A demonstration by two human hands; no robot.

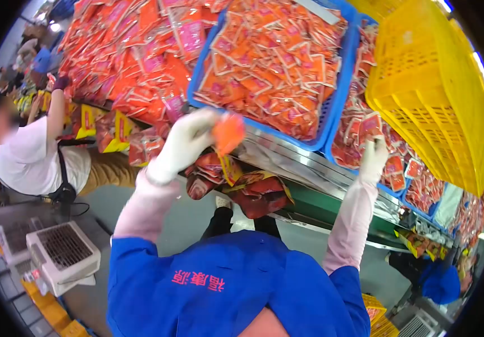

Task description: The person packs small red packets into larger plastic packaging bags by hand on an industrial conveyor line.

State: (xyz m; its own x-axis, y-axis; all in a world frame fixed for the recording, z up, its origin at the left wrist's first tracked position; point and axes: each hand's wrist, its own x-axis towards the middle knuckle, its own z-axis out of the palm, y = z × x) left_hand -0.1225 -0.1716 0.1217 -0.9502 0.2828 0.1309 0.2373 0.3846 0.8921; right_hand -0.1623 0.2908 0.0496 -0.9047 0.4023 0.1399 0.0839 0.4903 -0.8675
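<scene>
My left hand, in a white glove, pinches a small orange packet near the front left corner of a blue basket full of similar packets. Below that hand hang open red and yellow bags along the table's edge. On the right, my right hand, also gloved, has its fingers closed on a small red packet above a second blue basket of packets.
A large heap of red packets covers the table at upper left. Yellow crates stand at upper right. At the left a co-worker in a white shirt reaches to the table. A metal edge runs along the front.
</scene>
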